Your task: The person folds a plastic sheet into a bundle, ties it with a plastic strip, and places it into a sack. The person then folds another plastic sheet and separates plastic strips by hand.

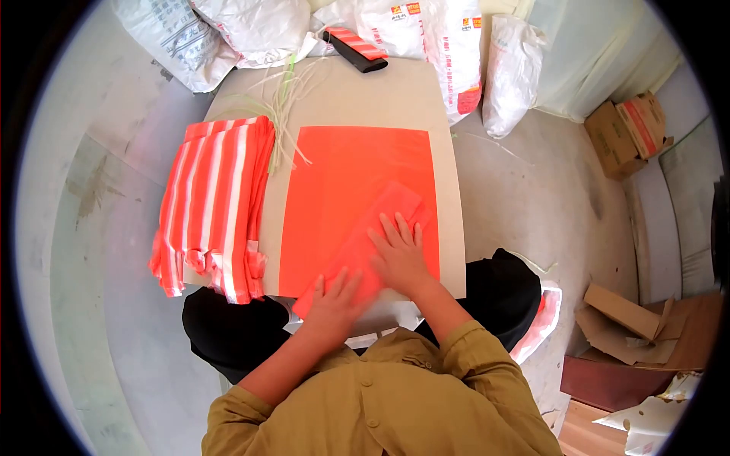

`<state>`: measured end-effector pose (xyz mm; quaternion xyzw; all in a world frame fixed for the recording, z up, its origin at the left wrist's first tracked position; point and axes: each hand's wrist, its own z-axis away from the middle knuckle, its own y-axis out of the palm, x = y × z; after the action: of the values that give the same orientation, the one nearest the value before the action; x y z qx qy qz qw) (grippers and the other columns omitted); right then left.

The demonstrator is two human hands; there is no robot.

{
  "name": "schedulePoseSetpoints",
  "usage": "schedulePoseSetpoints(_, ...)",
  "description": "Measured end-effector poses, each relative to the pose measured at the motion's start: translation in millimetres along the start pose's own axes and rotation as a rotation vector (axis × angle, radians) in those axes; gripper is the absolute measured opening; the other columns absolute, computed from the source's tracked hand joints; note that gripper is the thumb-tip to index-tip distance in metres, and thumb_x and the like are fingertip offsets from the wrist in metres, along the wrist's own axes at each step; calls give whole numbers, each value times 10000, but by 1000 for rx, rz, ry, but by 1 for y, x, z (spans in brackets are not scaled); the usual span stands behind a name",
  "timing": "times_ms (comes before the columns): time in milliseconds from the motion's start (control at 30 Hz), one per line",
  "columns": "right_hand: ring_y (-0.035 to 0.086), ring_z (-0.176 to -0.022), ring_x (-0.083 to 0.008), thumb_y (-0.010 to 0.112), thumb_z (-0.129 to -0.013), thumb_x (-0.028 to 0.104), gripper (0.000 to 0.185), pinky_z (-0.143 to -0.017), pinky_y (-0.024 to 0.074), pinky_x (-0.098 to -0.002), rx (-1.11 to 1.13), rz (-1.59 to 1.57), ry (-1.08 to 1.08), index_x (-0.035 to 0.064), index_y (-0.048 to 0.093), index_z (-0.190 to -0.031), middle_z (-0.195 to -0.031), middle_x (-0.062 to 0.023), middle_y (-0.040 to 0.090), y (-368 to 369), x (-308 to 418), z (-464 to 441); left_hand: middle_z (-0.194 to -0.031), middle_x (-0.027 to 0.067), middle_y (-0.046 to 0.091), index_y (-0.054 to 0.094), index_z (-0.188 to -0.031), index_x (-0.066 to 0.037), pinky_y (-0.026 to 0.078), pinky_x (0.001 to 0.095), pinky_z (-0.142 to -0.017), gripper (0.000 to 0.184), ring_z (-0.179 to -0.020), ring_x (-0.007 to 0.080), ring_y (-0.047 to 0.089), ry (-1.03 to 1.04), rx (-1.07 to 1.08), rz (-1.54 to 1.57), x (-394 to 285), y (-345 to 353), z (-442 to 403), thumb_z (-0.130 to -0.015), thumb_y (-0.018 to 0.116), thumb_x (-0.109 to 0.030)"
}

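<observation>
A flat orange-red sheet (346, 163), which looks like thin plastic, lies on the brown board (450, 258) in front of me. Across its lower right part runs a narrower folded red piece (397, 199), set at a slant. My right hand (401, 257) rests on this folded piece, fingers spread. Lower and to the left, my left hand (332, 302) lies on its near end at the board's front edge, slightly blurred, with fingers apart. Left of the sheet is a thick stack of red-and-white striped plastic bags (217, 197), hanging a little over the edge.
Pale green and white strings (283, 102) lie behind the stack. A black-and-striped roll (357, 52) sits at the board's far edge. Full white sacks (452, 57) stand beyond it. Cardboard boxes (627, 135) are on the floor at right, with an opened carton (631, 323) nearer.
</observation>
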<state>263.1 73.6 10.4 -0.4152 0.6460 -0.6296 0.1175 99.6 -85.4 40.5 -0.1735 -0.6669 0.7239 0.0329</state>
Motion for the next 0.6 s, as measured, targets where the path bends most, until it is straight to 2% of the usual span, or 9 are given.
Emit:
schedulePoseSetpoints(67,225,-1517,-378,563,-979,376,522,-1182,132,-677,-25,9,14,146,544,-1448,-1611,-128,354,5,2,-5,-1603,195,332,537,-1452,-288,249,698,-1136,655,-1481,426,309,23,26,20,10,-11,1,-831,641,-108)
schedulePoseSetpoints(200,230,-1515,-375,570,-979,375,522,-1184,125,-680,6,7,84,148,543,-1448,-1613,-122,349,9,11,-18,-1603,159,360,500,-1480,-175,296,605,-1167,657,-1484,378,327,-39,37,65,34,-21,6,-847,667,-111)
schedulePoseSetpoints(267,233,-1513,-372,596,-966,373,532,-1186,123,-681,21,17,60,149,544,-1445,-1609,-122,355,6,9,-17,-1595,142,386,485,-1481,-106,322,567,-1168,660,-1476,359,349,-88,-18,168,38,-24,10,-851,680,-115)
schedulePoseSetpoints(367,243,-1508,-368,636,-940,380,557,-1191,119,-677,36,13,-13,147,549,-1438,-1594,-120,376,-13,7,-3,-1582,140,411,473,-1472,-41,342,549,-1160,631,-1457,346,387,-61,-38,146,40,-19,17,-866,641,-94)
schedulePoseSetpoints(500,298,-1483,-360,696,-905,340,550,-1187,165,-661,34,-18,-152,150,568,-1405,-1559,-103,424,-27,5,9,-1569,137,431,490,-1470,-80,354,545,-1153,602,-1438,353,414,-41,-61,81,41,-11,19,-876,584,-52)
schedulePoseSetpoints(600,367,-1446,-349,701,-882,210,493,-1176,228,-634,85,-3,-293,156,597,-1361,-1529,-84,466,-29,4,2,-1567,135,433,502,-1472,-119,357,540,-1151,608,-1438,348,418,-44,-66,57,39,-12,18,-873,563,-33)
